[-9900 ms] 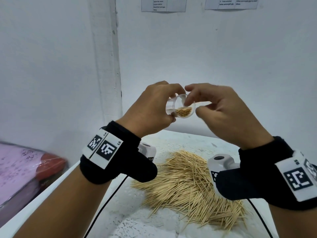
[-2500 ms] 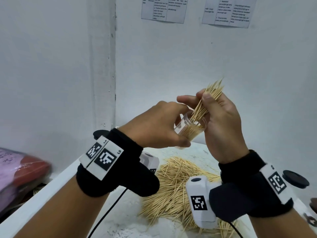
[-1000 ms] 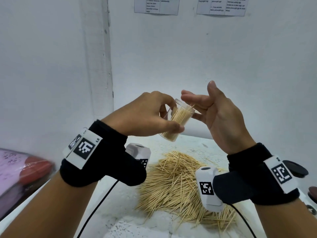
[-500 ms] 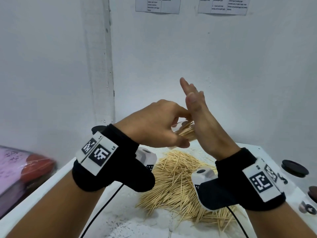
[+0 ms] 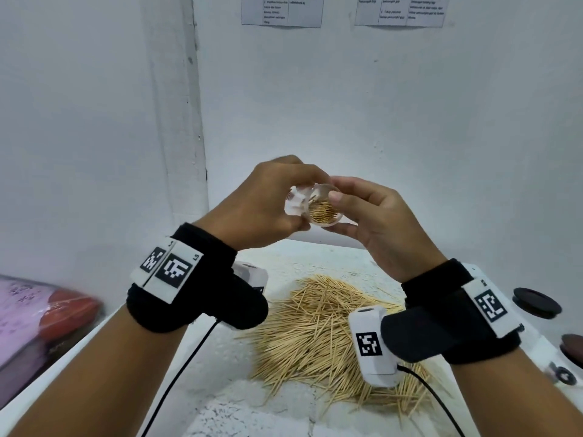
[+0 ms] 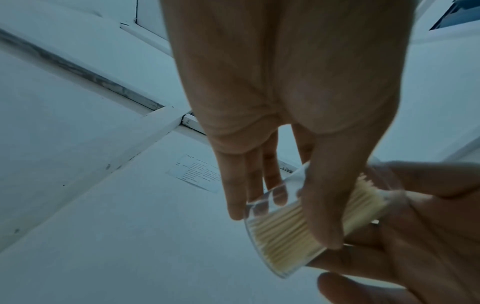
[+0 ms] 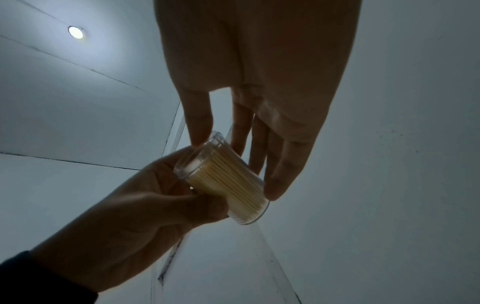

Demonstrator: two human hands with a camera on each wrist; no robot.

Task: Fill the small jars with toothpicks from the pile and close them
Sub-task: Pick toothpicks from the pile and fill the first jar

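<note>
A small clear jar (image 5: 323, 212) about half full of toothpicks is held in the air above the table, its open mouth tilted toward me. My left hand (image 5: 298, 205) grips its body with thumb and fingers. My right hand (image 5: 339, 212) pinches the mouth end, thumb on the rim and fingers underneath. The left wrist view shows the jar (image 6: 363, 203) lying across my left hand (image 6: 281, 224). In the right wrist view the jar (image 7: 226, 185) sits between my right hand's (image 7: 236, 164) thumb and fingers. The toothpick pile (image 5: 315, 329) lies on the white table below.
Two dark round lids (image 5: 536, 302) (image 5: 572, 346) lie at the table's right edge. A pink and red package (image 5: 31, 310) sits off the table to the left. White walls close in behind and to the left.
Half a second ago my right hand stood flat and straight-fingered against the jar's mouth. Now it pinches the rim, and the jar's mouth has turned toward me.
</note>
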